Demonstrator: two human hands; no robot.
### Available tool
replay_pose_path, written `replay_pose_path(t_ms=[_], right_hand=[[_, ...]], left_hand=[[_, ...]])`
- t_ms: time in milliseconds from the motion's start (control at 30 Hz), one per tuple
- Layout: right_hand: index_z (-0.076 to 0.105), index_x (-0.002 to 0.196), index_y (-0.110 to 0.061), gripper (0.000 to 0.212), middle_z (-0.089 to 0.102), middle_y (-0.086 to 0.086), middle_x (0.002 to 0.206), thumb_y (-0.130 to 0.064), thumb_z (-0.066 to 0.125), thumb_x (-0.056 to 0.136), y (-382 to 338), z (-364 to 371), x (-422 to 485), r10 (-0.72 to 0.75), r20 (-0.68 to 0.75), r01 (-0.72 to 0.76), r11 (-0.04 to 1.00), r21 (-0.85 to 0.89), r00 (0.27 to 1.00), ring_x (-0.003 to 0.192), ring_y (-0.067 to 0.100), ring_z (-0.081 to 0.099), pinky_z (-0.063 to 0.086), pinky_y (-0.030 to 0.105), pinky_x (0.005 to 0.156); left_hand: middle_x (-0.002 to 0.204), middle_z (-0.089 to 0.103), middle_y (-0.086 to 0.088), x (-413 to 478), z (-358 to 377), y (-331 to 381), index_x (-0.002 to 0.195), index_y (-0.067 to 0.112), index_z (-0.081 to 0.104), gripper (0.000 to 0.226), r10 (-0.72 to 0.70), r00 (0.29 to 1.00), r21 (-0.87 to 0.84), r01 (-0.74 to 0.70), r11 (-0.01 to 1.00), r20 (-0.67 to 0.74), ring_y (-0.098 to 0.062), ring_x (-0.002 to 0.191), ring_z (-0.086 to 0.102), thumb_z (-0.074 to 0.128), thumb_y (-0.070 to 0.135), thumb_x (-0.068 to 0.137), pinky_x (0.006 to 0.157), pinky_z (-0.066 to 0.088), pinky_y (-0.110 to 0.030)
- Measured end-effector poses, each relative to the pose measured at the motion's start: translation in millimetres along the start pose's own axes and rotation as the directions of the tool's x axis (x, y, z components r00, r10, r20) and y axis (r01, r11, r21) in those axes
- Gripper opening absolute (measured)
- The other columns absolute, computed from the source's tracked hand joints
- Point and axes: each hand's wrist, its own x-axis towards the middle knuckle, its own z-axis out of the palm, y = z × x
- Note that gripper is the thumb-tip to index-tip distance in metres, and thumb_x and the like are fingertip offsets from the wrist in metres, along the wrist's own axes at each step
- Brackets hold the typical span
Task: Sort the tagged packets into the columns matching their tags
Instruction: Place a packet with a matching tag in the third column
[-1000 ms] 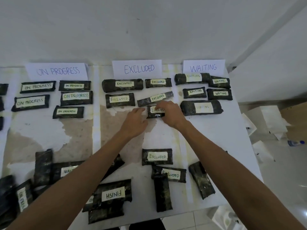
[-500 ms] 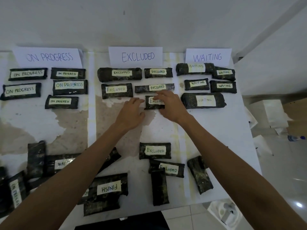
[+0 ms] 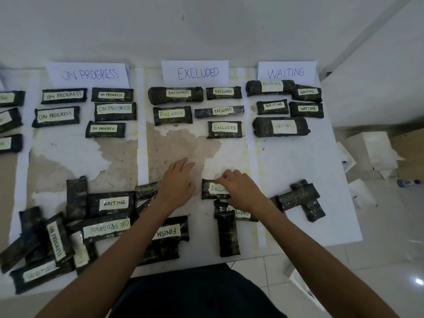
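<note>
Dark wrapped packets with paper tags lie on a white table [image 3: 286, 161]. Paper signs head the columns: ON PROGRESS [image 3: 89, 74], EXCLUDED [image 3: 195, 72] and WAITING [image 3: 286, 72], each with tagged packets below. An EXCLUDED packet [image 3: 224, 129] sits lowest in the middle column. My right hand [image 3: 241, 191] curls its fingers over the top edge of a near EXCLUDED packet [image 3: 212, 189]. My left hand [image 3: 176, 182] rests open on the table just left of it. Another EXCLUDED packet [image 3: 241, 213] lies partly under my right wrist.
A loose pile at the near left includes a WAITING packet [image 3: 114, 203], ON PROGRESS packets [image 3: 105, 228] and a FINISH packet [image 3: 169, 231]. Two packets with no tag showing [image 3: 298, 197] lie at the near right. White boxes [image 3: 371, 148] and a bottle [image 3: 408, 182] are on the floor.
Both hands have drawn back from the EXCLUDED column, leaving a packet there. My right hand now holds a near EXCLUDED packet, and the left hand has come down beside it.
</note>
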Motion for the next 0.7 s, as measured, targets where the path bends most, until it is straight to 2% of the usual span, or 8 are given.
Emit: replay_pose_path(t_ms=[267,433,600,700], right_hand=[[0.052,0.125,-0.014,0.058,0.052,0.012,0.119,-0.001,0.065,0.070,-5,-8,20,-0.027,-0.114,0.024,0.999,-0.021,0.993,0.101,0.033,0.049,0.043,0.040,0.077],[0.050,0.127,-0.017,0.056,0.048,0.011,0.124,-0.006,0.067,0.074,-20,-40,76,-0.015,-0.200,0.021,0.999,0.029,0.980,0.110,0.031,0.045,0.040,0.040,0.086],[0.048,0.128,-0.018,0.056,0.045,0.010,0.128,-0.003,0.064,0.076,-37,-62,134,-0.022,-0.202,0.029,0.999,0.030,0.979,0.113,0.030,0.042,0.037,0.040,0.088],[0.049,0.127,-0.017,0.055,0.044,0.010,0.131,-0.001,0.062,0.077,-42,-62,156,-0.028,-0.194,0.034,0.999,0.023,0.981,0.115,0.030,0.042,0.038,0.041,0.089]], left_hand=[[0.150,0.030,-0.015,1,-13,-14,0.139,0.009,0.037,0.056,-0.028,0.998,-0.047,0.026,0.999,-0.055,-0.032,0.137,0.026,0.054,0.014,0.086,0.111,0.029,-0.047],[0.148,0.034,-0.016,14,-32,-42,0.138,0.006,0.040,0.055,-0.090,0.984,-0.089,0.077,0.993,-0.151,-0.033,0.136,0.029,0.055,0.012,0.086,0.112,0.029,-0.046],[0.139,0.043,-0.023,32,-47,-69,0.135,0.001,0.043,0.050,-0.071,0.974,-0.055,0.061,0.997,-0.216,-0.040,0.127,0.039,0.055,0.007,0.086,0.105,0.033,-0.048],[0.135,0.046,-0.023,44,-51,-83,0.136,0.002,0.040,0.057,-0.056,0.978,-0.020,0.053,0.998,-0.200,-0.041,0.122,0.042,0.054,0.004,0.081,0.101,0.038,-0.049]])
